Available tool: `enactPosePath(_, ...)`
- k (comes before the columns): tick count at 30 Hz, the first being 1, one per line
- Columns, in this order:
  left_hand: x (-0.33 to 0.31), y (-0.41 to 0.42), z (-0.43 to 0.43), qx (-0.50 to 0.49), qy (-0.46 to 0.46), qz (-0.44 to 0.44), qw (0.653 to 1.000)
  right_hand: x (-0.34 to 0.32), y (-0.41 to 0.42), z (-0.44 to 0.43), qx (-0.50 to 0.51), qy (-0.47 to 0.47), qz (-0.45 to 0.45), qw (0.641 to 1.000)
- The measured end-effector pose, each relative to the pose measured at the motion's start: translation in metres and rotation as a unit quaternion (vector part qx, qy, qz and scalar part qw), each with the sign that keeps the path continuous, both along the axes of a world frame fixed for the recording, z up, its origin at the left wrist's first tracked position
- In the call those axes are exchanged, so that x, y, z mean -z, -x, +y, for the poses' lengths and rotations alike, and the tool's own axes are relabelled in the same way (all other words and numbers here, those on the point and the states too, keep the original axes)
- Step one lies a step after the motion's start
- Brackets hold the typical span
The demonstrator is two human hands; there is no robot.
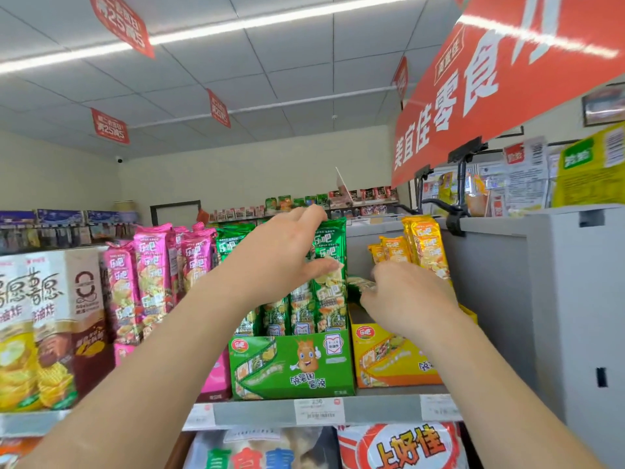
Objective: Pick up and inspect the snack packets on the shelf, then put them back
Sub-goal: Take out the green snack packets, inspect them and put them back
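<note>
Grasping with the left hand [277, 255] at the front row of green packets [329, 265]: fingers hooked over the crimped top edge, thumb pressed across the glossy foil face. Long, slim, upright sachets, packed tight in a green card box [291, 360] on the shelf [257, 410]. Right hand [406, 299] just beside, knuckles up, fingers curled down toward a blurred green packet end [360, 286] at the gap between that box and the yellow box [389, 362]; impossible to say whether gripping it or merely touching. Behind the right hand, shiny yellow packets [426, 245], upright; to the left, pink packets [152, 272] of the same slim shape. Both forearms bare, reaching up and forward, partly hiding the lower rows. Paper price tag [319, 411] on the grey shelf lip; red sign [507, 89] overhead.
</note>
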State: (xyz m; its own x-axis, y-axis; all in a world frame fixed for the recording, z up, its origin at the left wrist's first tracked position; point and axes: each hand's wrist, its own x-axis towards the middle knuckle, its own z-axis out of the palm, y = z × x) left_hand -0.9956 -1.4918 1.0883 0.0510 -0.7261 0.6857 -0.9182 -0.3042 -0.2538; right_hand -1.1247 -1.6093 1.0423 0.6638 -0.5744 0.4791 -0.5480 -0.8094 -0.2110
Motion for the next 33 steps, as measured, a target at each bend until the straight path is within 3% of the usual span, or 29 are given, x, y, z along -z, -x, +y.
enactPosePath(3, -0.003, -0.001, 0.001, 0.006, -0.013, 0.003, 1.0, -0.003, 0.004, 0.005, -0.036, 0.05, -0.118, 0.991)
enactPosePath(5, -0.005, -0.002, 0.003, 0.011, -0.031, 0.011, 0.999, -0.008, 0.001, 0.013, -0.117, 0.008, -0.195, 0.974)
enactPosePath(10, -0.012, -0.004, 0.004, -0.033, -0.046, -0.028, 0.998, -0.003, -0.027, 0.021, -0.124, -0.04, -0.18, 0.975)
enactPosePath(17, -0.017, -0.005, -0.001, -0.072, -0.013, -0.047, 0.996, -0.002, -0.037, 0.01, -0.192, -0.132, -0.28, 0.931)
enactPosePath(20, -0.017, -0.007, -0.002, -0.034, 0.012, -0.038, 0.999, -0.007, -0.034, 0.003, -0.249, -0.205, -0.333, 0.886)
enactPosePath(24, -0.015, -0.009, -0.005, -0.016, 0.041, -0.03, 0.999, -0.008, -0.035, 0.001, -0.276, -0.226, -0.393, 0.848)
enactPosePath(28, -0.014, -0.021, -0.009, -0.086, 0.045, -0.01, 0.995, -0.022, -0.031, 0.002, -0.341, -0.244, -0.486, 0.767)
enactPosePath(33, -0.013, -0.008, -0.018, -0.156, -0.018, -0.081, 0.984, -0.044, -0.013, -0.001, -0.397, -0.23, -0.574, 0.678)
